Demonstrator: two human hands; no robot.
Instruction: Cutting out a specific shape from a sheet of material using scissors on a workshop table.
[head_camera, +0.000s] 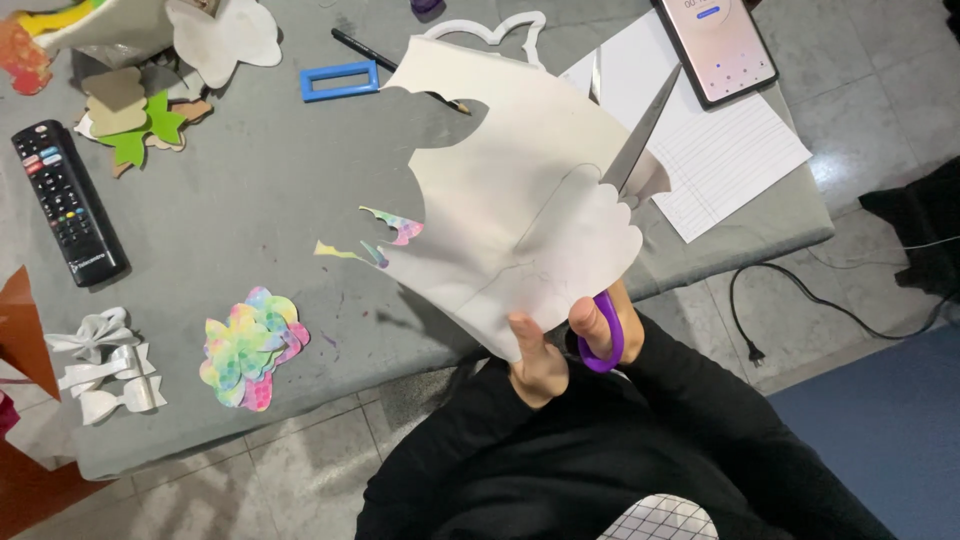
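The left hand (538, 362) grips the white sheet (510, 210) by its bottom edge, above the table (260, 190). The right hand (600, 325) grasps purple scissors (625, 190), blades pointing to 1 o'clock, cutting the sheet's right edge.

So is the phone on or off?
On. The phone by the lined paper has a lit white screen showing shapes.

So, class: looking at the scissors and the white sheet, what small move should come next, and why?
Probably close the scissors a short way and turn the sheet with the left hand. The blades sit open at the sheet's scalloped edge, beside a pencilled curve, and the right hand is in the purple handles, so the cut looks unfinished.
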